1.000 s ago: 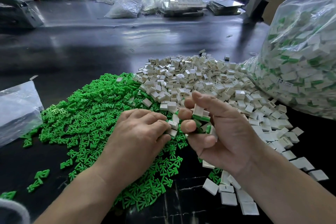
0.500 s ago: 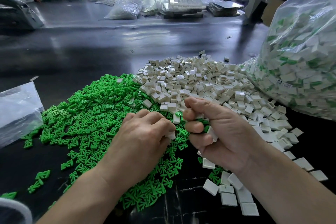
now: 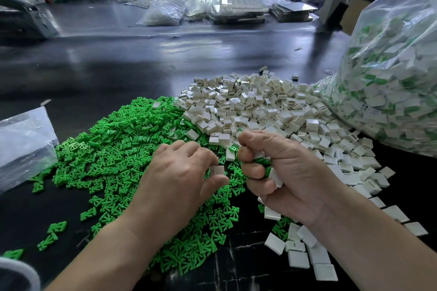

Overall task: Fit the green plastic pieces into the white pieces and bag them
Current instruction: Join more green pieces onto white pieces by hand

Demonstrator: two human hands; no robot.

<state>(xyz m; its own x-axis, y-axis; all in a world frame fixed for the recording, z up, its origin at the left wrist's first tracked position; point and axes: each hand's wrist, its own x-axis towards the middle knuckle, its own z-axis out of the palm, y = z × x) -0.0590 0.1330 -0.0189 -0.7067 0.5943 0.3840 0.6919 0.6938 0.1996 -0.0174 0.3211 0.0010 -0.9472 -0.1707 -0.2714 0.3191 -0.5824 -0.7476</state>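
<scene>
one white piece [image 3: 217, 170] pinched in left hand [image 3: 179, 177] fingertips, just left of the right hand [image 3: 288, 172], which is fisted round several fitted pieces [image 3: 264, 162]. loose green pieces [image 3: 118, 146] lie right under both hands, white pile [image 3: 248, 106] just behind. big clear bag [image 3: 390, 82] at the table [image 3: 142, 66] right edge holds fitted pieces; right hand is nearer. flat bag [image 3: 23, 144] at left edge, contents unclear.
</scene>
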